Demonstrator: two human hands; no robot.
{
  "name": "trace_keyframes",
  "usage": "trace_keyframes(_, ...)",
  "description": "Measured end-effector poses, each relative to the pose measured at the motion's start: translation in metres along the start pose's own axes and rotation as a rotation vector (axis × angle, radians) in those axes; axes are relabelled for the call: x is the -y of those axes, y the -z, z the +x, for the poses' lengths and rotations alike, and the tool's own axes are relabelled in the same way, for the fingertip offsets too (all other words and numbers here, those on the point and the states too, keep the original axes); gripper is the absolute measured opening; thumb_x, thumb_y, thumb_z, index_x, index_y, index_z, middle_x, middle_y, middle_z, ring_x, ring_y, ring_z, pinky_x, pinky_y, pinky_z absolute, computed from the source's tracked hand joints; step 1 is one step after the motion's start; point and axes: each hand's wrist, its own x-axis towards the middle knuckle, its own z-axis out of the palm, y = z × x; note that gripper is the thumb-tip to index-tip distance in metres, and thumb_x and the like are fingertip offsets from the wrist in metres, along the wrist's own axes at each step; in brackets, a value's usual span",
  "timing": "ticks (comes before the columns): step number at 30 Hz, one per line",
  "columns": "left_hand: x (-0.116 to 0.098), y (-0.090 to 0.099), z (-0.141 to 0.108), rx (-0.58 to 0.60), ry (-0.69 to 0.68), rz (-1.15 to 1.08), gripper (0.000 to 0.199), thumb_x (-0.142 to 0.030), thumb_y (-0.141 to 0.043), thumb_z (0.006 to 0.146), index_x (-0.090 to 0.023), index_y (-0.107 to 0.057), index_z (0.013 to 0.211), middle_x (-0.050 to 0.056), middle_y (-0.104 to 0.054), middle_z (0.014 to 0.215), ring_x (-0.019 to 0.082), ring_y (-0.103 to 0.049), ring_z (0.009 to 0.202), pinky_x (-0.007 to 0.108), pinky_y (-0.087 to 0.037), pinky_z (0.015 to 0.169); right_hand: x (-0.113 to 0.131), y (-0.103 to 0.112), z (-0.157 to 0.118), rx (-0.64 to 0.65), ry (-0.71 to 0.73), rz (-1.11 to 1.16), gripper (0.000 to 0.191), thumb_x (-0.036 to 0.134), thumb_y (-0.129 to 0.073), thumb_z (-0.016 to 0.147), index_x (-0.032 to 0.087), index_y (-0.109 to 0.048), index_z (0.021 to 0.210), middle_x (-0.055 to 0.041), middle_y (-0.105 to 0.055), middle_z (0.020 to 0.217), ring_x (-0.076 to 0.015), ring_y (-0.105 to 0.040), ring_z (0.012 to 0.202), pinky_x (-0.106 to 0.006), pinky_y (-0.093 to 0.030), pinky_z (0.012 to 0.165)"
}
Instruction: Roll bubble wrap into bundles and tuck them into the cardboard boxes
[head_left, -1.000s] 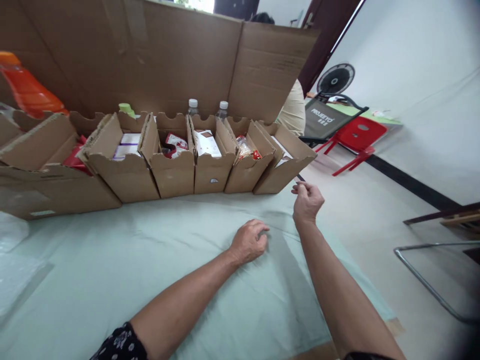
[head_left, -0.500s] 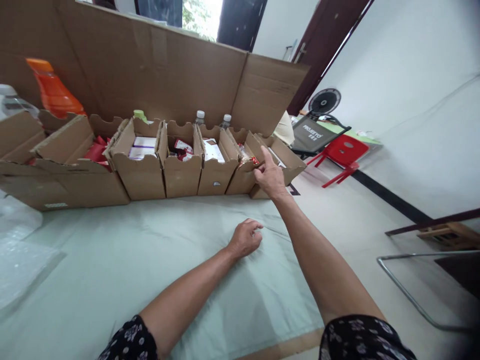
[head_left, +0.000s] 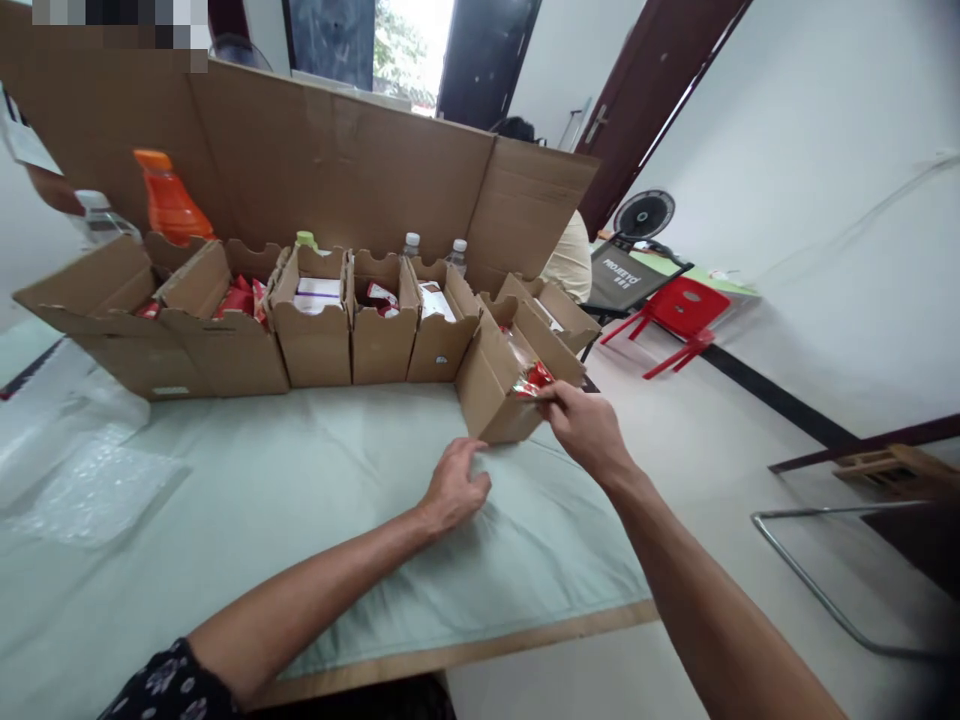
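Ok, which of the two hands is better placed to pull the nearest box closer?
Right, I think: the right hand has its fingers on the front edge of the box, while the left hand rests on the cloth, holding nothing.

Forward-and-down view from head height

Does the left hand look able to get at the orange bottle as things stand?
Possibly, but only from above: cardboard boxes stand between the left hand and the orange bottle, hiding its base. Its cap and upper part show over them. Whether the arm is long enough, I can't tell.
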Motion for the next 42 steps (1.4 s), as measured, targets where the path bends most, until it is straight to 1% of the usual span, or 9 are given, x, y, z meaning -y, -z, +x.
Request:
trace_keyframes(6,0.023,0.043,-0.010,-0.068,0.073,-0.026,0.067,-0.016,-0.060,0.076,-0.016,-0.053,0.143,0.016,-0.059,0.139,0.027,-0.061,0.120,0.045,-0.050,0.108,-0.051,0.030,-0.167,-0.197,-0.023,0.265,0.018,0.041,-0.063,0.082,0.040,-0.076,0.094,-0.0034,-0.079,0.094,-0.0317,-0.075,0.084,-0.047,-0.058,0.076)
trace_keyframes(11,0.013,0.036,0.011,0.038,0.057,-0.121,0.084,-0.013,-0.060,0.071,-0.019,-0.045,0.154,0.017,-0.049,0.158,0.031,-0.052,0.140,0.046,-0.048,0.112,-0.072,0.027,-0.255,-0.574,-0.541,0.467,0.065,0.049,-0.072,0.080,0.044,-0.056,0.143,-0.0131,-0.074,0.124,-0.0407,-0.071,0.114,-0.063,-0.056,0.098)
trace_keyframes(13,0.002,0.029,0.013,0.146,0.031,-0.165,0.079,-0.008,-0.053,0.068,-0.020,-0.055,0.146,0.013,-0.060,0.149,0.028,-0.059,0.133,0.043,-0.051,0.109,-0.079,0.016,-0.270,-0.454,-0.636,0.575,0.077,0.055,-0.074,0.077,0.044,-0.050,0.149,-0.0118,-0.075,0.127,-0.0426,-0.070,0.119,-0.065,-0.057,0.099)
trace_keyframes(15,-0.009,0.026,0.008,0.272,0.000,-0.222,0.076,-0.005,-0.048,0.064,-0.019,-0.063,0.138,0.009,-0.069,0.138,0.025,-0.065,0.126,0.038,-0.054,0.104,-0.085,0.004,-0.275,-0.213,-0.601,0.625,0.070,0.058,-0.079,0.070,0.038,-0.065,0.135,-0.0105,-0.077,0.125,-0.0455,-0.068,0.121,-0.063,-0.058,0.098)
trace_keyframes(17,-0.018,0.026,-0.002,0.363,-0.021,-0.300,0.080,-0.005,-0.047,0.063,-0.018,-0.061,0.140,0.009,-0.069,0.138,0.025,-0.064,0.126,0.034,-0.056,0.100,-0.086,-0.008,-0.272,-0.039,-0.537,0.658,0.057,0.059,-0.082,0.065,0.031,-0.075,0.114,-0.0112,-0.078,0.122,-0.0469,-0.067,0.123,-0.060,-0.058,0.101)
trace_keyframes(20,-0.027,0.033,-0.021,0.377,-0.031,-0.372,0.086,-0.008,-0.050,0.064,-0.016,-0.052,0.149,0.011,-0.064,0.143,0.027,-0.062,0.127,0.033,-0.055,0.099,-0.080,-0.018,-0.257,-0.020,-0.544,0.663,0.047,0.062,-0.080,0.066,0.027,-0.077,0.098,-0.0131,-0.080,0.110,-0.0457,-0.070,0.115,-0.059,-0.056,0.102)
trace_keyframes(28,-0.010,0.094,-0.065,0.073,0.092,-0.287,0.065,-0.023,-0.061,0.072,-0.014,-0.057,0.136,0.011,-0.069,0.126,0.028,-0.065,0.108,0.037,-0.055,0.092,-0.019,-0.032,-0.187,0.036,-0.278,0.714,0.041,0.056,-0.078,0.076,0.021,-0.076,0.096,-0.0112,-0.081,0.101,-0.0347,-0.073,0.100,-0.047,-0.059,0.091)
trace_keyframes(35,0.019,0.171,-0.034,-0.236,0.091,-0.177,0.053,-0.022,-0.060,0.071,-0.017,-0.063,0.123,0.008,-0.072,0.118,0.026,-0.064,0.111,0.037,-0.054,0.096,0.049,-0.081,-0.061,0.133,-0.128,0.860,0.037,0.047,-0.075,0.073,0.019,-0.067,0.096,-0.0082,-0.076,0.095,-0.0240,-0.067,0.081,-0.037,-0.057,0.070)
trace_keyframes(42,0.045,0.201,-0.012,-0.493,0.060,-0.094,0.056,-0.020,-0.060,0.073,-0.016,-0.062,0.129,0.010,-0.071,0.122,0.025,-0.067,0.110,0.038,-0.056,0.094,0.088,-0.127,0.004,0.156,-0.025,0.966,0.040,0.045,-0.071,0.074,0.021,-0.062,0.105,-0.0054,-0.072,0.097,-0.0224,-0.064,0.087,-0.034,-0.055,0.072)
